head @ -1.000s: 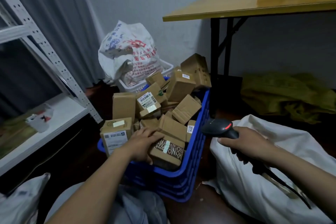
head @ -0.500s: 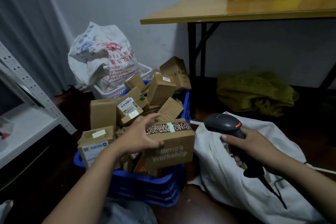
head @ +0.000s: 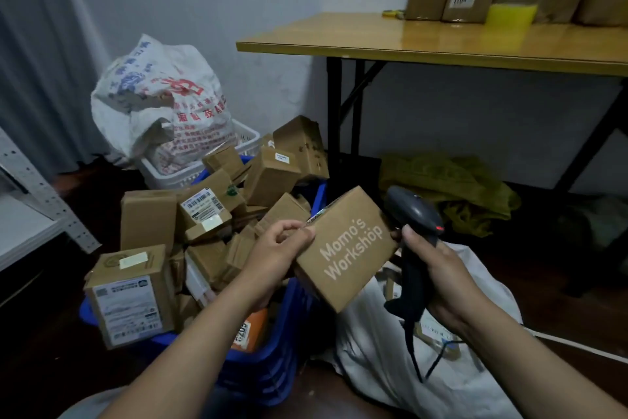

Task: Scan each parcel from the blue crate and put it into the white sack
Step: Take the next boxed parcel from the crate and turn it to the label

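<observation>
Down on the floor at the right, the white sack (head: 384, 371) lies crumpled, touching the blue crate (head: 272, 371). The crate's heaped with brown boxes, some poking above its rim. The parcel (head: 346, 248), a plain brown box with "Momo's Workshop" printed in white, is tilted in the air over the gap where crate meets sack. The left hand (head: 278, 252) pinches its left end. The right hand (head: 438, 276) is wrapped round the black scanner (head: 414, 214), whose head is just beside the box's upper right corner.
</observation>
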